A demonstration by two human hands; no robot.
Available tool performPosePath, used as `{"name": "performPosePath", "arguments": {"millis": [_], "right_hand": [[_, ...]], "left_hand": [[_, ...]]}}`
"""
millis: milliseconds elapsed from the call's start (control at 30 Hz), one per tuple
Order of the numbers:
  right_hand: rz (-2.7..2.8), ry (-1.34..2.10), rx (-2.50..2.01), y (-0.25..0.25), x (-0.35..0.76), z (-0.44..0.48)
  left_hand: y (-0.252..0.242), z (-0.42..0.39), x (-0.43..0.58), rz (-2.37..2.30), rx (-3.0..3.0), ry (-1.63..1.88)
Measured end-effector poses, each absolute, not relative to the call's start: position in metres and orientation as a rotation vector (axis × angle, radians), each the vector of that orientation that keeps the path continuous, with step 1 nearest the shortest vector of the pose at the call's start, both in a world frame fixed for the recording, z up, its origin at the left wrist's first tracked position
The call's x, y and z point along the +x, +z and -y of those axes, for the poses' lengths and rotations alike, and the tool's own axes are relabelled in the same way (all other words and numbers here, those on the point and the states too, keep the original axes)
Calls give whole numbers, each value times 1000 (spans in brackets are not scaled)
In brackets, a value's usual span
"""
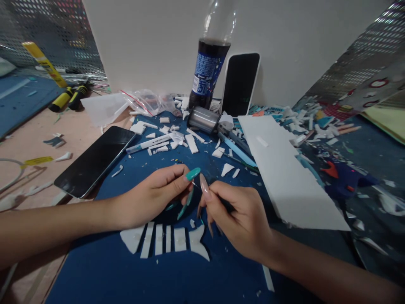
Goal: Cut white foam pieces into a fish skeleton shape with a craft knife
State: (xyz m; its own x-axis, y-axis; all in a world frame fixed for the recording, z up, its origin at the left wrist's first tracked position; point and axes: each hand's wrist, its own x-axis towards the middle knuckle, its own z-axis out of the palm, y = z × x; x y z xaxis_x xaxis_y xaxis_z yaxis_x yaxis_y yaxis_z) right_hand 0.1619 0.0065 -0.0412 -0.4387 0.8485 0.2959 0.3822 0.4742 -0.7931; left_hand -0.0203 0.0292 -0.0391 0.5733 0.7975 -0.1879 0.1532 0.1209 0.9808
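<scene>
My left hand (158,194) and my right hand (236,215) meet over the blue mat (133,283), thumbs and fingers closed in a pinch. A short, thin pale strand shows at the left fingertips; what each hand pinches is too small to make out. Just below them lies a white fish shape cut into several separate pieces, with the rounded head piece (131,240) on the left and the forked tail piece (200,242) on the right. A small white scrap (192,223) rests above the tail.
Beyond the hands are a spool (203,120), a cola bottle (207,69), white scraps (191,143) and a pen (152,142). One phone (96,160) lies left; another (241,84) leans upright. To the right sit a white board (291,177) and a glue gun (348,179).
</scene>
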Motion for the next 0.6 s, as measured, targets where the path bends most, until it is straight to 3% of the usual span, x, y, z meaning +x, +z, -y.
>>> {"name": "performPosePath", "arguments": {"millis": [400, 600], "right_hand": [[2034, 886, -1015, -44, 163, -9], [1961, 1022, -1082, -45, 162, -12]], "left_hand": [[-39, -29, -22, -871, 1575, 602], [-35, -31, -30, -1086, 2272, 759]]}}
